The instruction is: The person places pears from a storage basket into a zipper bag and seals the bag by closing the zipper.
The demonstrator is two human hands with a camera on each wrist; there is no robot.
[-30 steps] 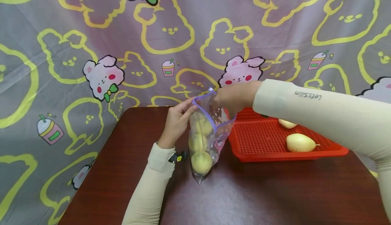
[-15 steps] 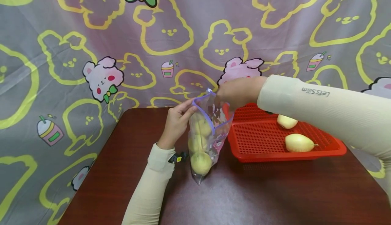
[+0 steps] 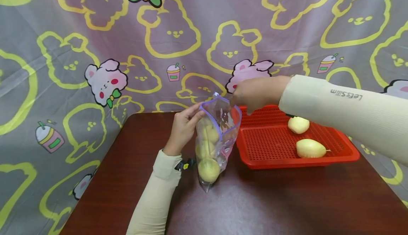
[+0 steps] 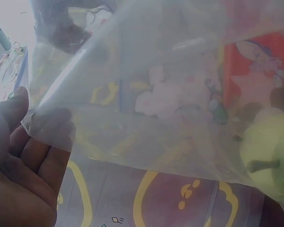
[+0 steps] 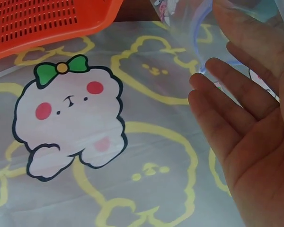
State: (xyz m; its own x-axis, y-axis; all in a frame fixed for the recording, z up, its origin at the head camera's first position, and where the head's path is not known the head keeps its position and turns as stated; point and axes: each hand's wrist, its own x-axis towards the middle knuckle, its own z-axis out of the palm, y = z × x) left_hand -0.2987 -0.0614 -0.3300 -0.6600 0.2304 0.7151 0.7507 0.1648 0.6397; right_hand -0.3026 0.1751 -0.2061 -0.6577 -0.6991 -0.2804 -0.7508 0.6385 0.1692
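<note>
Better to steady purple-rimmed clear plastic bag (image 3: 224, 148), pinched in L hand (image 3: 186, 127), & move empty R hand (image 3: 256, 92), fingers relaxed, w/o tipping round pale-yellow pears (image 3: 208, 170) inside.

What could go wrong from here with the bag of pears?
1. The left hand pinches just one side of the open zip bag; if that slips, the bag might slump and spill the pears inside it.
2. The right hand, open and holding nothing, is close to the bag's mouth; it could snag it and tip the bag.
3. The bagged fruit is stacked well up; adding the two pears in the red basket could make closing hard.
</note>
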